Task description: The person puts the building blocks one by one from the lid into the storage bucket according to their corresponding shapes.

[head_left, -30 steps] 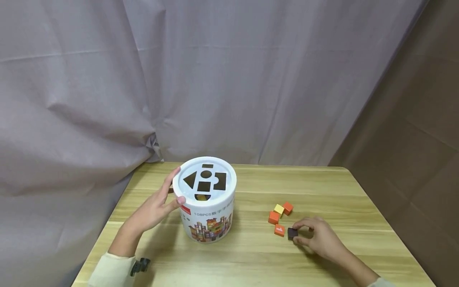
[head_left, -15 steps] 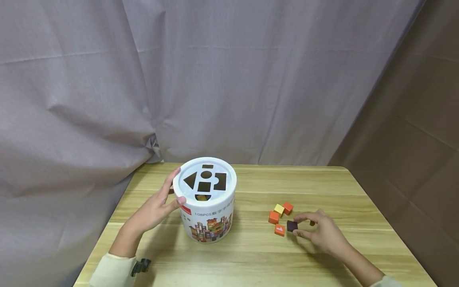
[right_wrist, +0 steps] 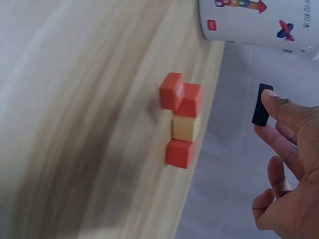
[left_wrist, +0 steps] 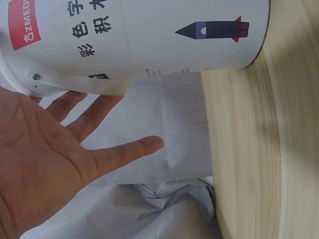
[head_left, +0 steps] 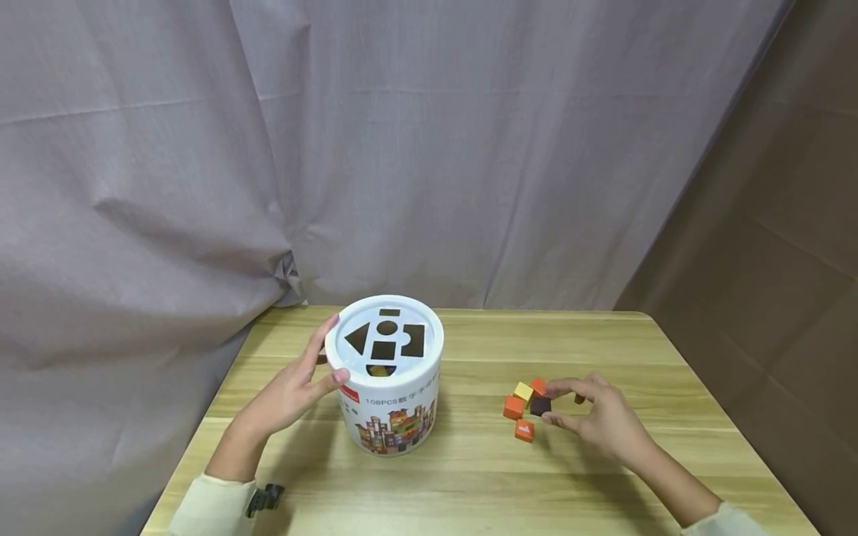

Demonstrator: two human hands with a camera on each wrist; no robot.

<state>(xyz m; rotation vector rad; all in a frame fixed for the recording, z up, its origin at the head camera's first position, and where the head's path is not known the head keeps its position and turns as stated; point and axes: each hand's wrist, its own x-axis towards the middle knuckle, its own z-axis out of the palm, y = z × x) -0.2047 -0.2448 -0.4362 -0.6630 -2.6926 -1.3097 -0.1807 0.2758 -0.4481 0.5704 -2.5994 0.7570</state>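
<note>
My left hand (head_left: 290,394) rests on the side of a white lidded bucket (head_left: 409,391), thumb at the rim and fingers spread. In the left wrist view, the fingers lie mostly straight against it and the little finger stands clear of the wall. Shape cutouts mark the bucket's lid (head_left: 395,307). My right hand (head_left: 606,420) pinches a dark block (right_wrist: 262,105) between thumb and fingers, raised off the table. Left of that hand lie an orange block (head_left: 513,407), a yellow block (head_left: 523,391), a numbered orange block (head_left: 524,430) and another orange block (head_left: 538,385), partly hidden.
The wooden table (head_left: 469,484) carries the bucket left of the loose blocks. A grey curtain (head_left: 429,164) hangs behind its far edge, and a brown cloth (head_left: 777,260) hangs at the right. Something yellow (head_left: 379,371) shows through a lid opening.
My right hand has lifted the dark block off the table and carried it slightly left and away from me, near the other blocks. The left hand keeps its place on the bucket.
</note>
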